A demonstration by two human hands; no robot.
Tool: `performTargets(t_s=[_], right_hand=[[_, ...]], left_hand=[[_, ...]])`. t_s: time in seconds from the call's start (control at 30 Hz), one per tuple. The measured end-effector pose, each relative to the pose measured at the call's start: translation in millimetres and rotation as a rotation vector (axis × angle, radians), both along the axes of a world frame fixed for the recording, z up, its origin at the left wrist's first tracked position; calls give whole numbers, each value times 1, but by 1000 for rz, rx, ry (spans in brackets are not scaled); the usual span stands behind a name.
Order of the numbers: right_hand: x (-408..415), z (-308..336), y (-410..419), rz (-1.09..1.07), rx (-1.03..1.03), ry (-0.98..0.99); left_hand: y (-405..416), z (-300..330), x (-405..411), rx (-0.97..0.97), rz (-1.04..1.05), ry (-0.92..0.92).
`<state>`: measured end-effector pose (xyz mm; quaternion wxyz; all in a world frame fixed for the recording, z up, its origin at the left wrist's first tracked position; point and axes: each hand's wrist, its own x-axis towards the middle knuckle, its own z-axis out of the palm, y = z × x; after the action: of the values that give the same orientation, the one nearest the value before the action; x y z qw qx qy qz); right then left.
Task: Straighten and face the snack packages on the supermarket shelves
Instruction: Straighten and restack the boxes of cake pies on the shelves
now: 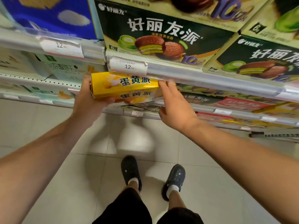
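Yellow box (124, 85) between left hand (90, 101) and right fingers (166, 88).

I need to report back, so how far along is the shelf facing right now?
Looks done: the green pie boxes above the price rail sit front-out. In hand: the left hand grips the end of a yellow pie box while the right hand touches its other end with straight fingers. Left: seating that box and the jumbled packs on the lower shelves.

The green box (161, 38) reads 好丽友·派, the price tag (127, 66) 12.50, the yellow box (124, 84) 蛋黄派.
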<state>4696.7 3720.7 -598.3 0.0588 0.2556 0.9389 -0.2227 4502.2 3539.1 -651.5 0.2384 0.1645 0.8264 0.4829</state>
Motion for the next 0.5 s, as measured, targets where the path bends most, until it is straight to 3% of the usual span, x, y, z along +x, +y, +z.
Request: performTargets(t_s=[0.2, 0.33, 0.5], right_hand=[[60, 29, -36, -34, 276, -141], [121, 56, -19, -168, 401, -120], [210, 80, 9, -200, 350, -179]], left_hand=[[-34, 18, 69, -116, -43, -127], [-5, 36, 106, -65, -199, -212], [52, 64, 163, -53, -460, -201]])
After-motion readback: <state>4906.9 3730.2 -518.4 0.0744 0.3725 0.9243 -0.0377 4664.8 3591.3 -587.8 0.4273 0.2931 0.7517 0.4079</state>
